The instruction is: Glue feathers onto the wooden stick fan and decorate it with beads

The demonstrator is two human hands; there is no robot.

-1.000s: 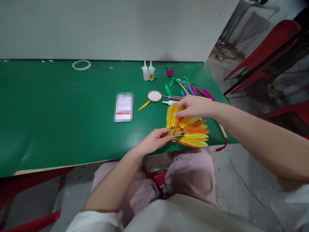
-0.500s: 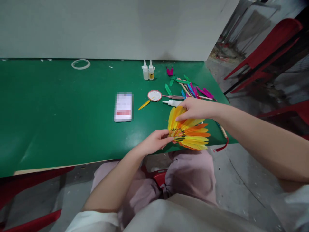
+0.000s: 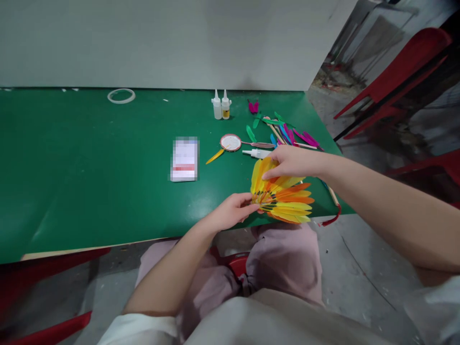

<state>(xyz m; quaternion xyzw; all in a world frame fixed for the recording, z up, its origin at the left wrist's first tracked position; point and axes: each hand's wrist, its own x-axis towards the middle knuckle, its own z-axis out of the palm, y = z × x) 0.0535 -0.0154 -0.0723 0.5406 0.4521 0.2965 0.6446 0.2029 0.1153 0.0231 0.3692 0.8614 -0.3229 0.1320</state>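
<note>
A fan of yellow and orange feathers [image 3: 291,203] is spread near the table's front edge, its quills gathered at the left. My left hand [image 3: 233,211] pinches the gathered base between thumb and fingers. From above, my right hand [image 3: 283,160] is closed on the upper yellow feathers, thumb pressed on their face. Just beyond that hand lies a white glue bottle [image 3: 256,153] with a pointed nozzle, partly hidden by it. A round white disc with a red rim [image 3: 230,142] rests behind the fan, and a single yellow feather [image 3: 214,156] lies beside it.
Two small nozzle bottles [image 3: 221,108] stand at the back of the green table [image 3: 89,167]. Loose green, blue and magenta feathers [image 3: 287,132] lie with wooden sticks at the right. A blurred-out rectangle [image 3: 185,160], a tape ring [image 3: 121,96] and a red tassel [image 3: 332,218] are also there.
The view has shifted very slightly. Both hands keep the same grip on the feather fan, and nothing else has visibly moved.
</note>
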